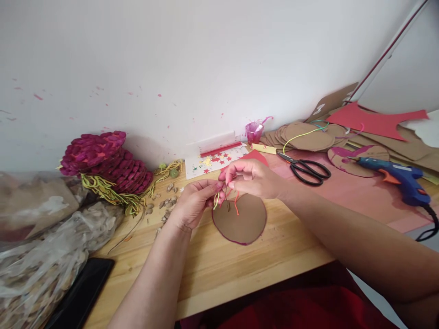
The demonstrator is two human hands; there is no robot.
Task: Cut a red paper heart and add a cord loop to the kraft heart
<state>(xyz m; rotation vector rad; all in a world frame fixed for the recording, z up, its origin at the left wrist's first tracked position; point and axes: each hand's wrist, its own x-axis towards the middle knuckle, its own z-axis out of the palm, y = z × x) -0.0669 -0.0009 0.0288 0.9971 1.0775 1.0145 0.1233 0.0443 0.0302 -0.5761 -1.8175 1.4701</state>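
Note:
My left hand [197,198] and my right hand [254,178] meet fingertip to fingertip above a round cardboard disc [243,224] with a purple edge. Both are closed in a pinch on thin cords. A yellow-green cord end [216,201] hangs by my left fingers, while an orange cord end [237,204] dangles under the right hand. Between them a dark thin strand [227,201] loops down over the disc. Just how the cords cross at the fingertips is hidden.
Black-handled scissors [308,170] and a blue glue gun [394,173] lie to the right, before stacked cardboard discs [302,136]. A purple-stained cup [254,132] stands near the wall. Star shapes [216,160] lie on white paper. Leftward are stacked purple discs [113,160] and plastic bags [61,242].

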